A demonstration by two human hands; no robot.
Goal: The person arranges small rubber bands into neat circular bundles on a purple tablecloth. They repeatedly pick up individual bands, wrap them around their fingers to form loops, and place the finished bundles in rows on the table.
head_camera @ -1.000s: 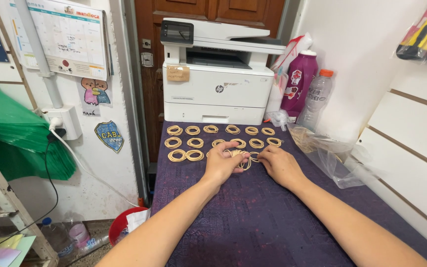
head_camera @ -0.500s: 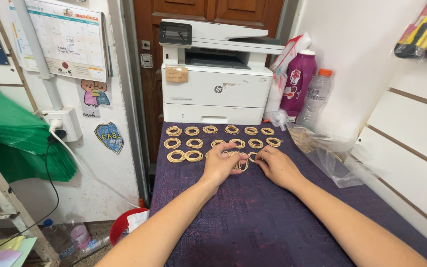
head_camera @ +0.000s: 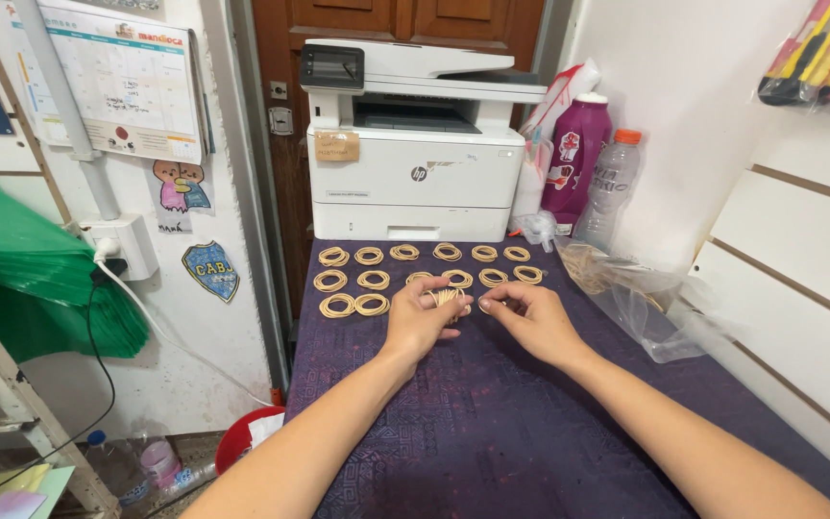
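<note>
A: So, where is the bundle of rubber bands [head_camera: 449, 296]?

B: It is pinched between the thumb and fingers of the left hand [head_camera: 420, 322], just above the purple cloth [head_camera: 492, 423], at about twelve o'clock from the wrist.

A: And the right hand [head_camera: 528, 317]?

B: It is curled at three o'clock of the bundle, fingertips closed; whether a band is gripped cannot be told.

A: What lies beyond?

B: Small coils of bands [head_camera: 369, 281] are laid in neat rows at eleven to one o'clock, seemingly kept sorted. A printer [head_camera: 415, 154] is set behind them, a clear bag [head_camera: 641, 293] at two o'clock.
</note>
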